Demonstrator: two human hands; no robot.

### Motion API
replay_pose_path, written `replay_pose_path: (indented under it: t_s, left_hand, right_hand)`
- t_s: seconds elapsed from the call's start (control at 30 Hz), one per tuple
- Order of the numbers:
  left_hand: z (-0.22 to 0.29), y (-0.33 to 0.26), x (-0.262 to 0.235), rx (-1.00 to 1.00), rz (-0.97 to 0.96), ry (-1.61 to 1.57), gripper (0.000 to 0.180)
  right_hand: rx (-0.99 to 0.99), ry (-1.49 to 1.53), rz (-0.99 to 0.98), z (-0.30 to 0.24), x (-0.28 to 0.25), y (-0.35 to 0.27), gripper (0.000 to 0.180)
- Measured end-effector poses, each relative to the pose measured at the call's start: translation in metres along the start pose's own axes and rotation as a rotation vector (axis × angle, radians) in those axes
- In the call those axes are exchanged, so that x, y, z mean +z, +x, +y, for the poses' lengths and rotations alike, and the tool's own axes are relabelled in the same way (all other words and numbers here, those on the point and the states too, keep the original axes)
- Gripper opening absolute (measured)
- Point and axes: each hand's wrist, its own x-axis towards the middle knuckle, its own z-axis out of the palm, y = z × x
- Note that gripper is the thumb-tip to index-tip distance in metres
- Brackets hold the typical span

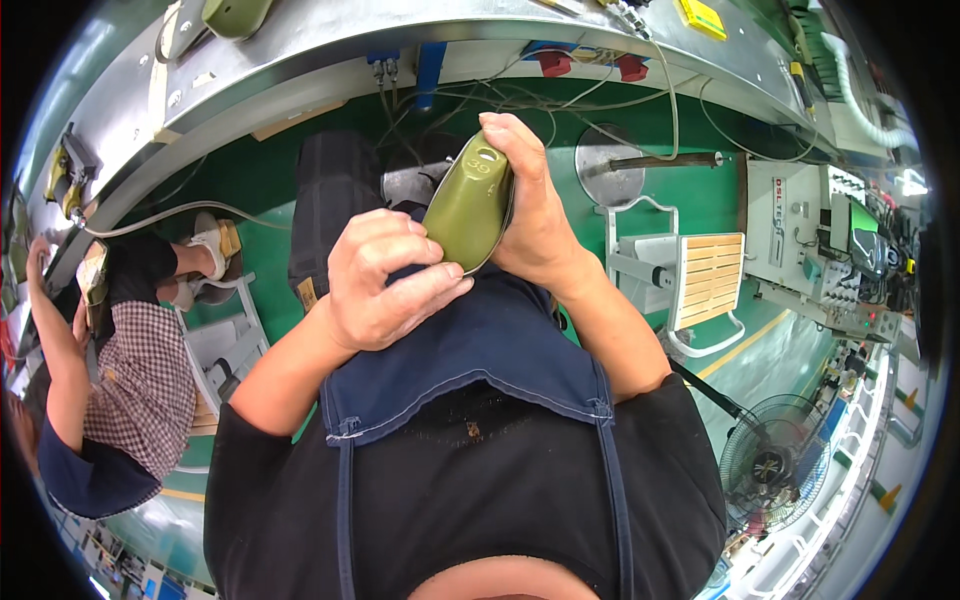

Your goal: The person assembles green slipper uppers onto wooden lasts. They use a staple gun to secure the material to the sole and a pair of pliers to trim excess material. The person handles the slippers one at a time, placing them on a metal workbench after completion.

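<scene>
I hold an olive-green shoe last (pixel 468 205), a smooth foot-shaped form with a small hole at its top end, over my lap and dark blue apron (pixel 490 350). My right hand (pixel 535 215) wraps around its right side and top end. My left hand (pixel 385 280) grips its lower end, with the thumb pressed on the face. Both hands are shut on it.
A curved metal workbench (pixel 330 50) runs across the top, with another green last (pixel 237 15), cables and red plugs under it. A co-worker in a checked shirt (pixel 140 385) sits at my left. A wooden-slat stool (pixel 705 280), a machine cabinet (pixel 800 230) and a floor fan (pixel 770 465) stand at right.
</scene>
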Motion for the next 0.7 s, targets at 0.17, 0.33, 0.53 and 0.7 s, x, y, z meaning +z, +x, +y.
replay_pose_path:
  t_s: [0.17, 0.33, 0.53, 0.7]
  left_hand:
    - [0.002, 0.002, -0.004, 0.011, -0.047, 0.124, 0.034]
    - [-0.005, 0.004, -0.006, -0.018, -0.085, 0.132, 0.043]
    - [-0.014, 0.012, -0.006, -0.050, -0.165, 0.161, 0.041]
    - [-0.017, 0.013, -0.006, -0.069, -0.243, 0.151, 0.038]
  right_hand:
    - [0.044, -0.144, 0.039, -0.004, 0.000, 0.002, 0.097]
    - [0.092, -0.233, 0.065, -0.009, 0.001, 0.004, 0.094]
    - [0.143, -0.315, 0.056, -0.006, 0.005, 0.002, 0.091]
    - [0.157, -0.365, 0.030, -0.001, 0.006, -0.003, 0.095]
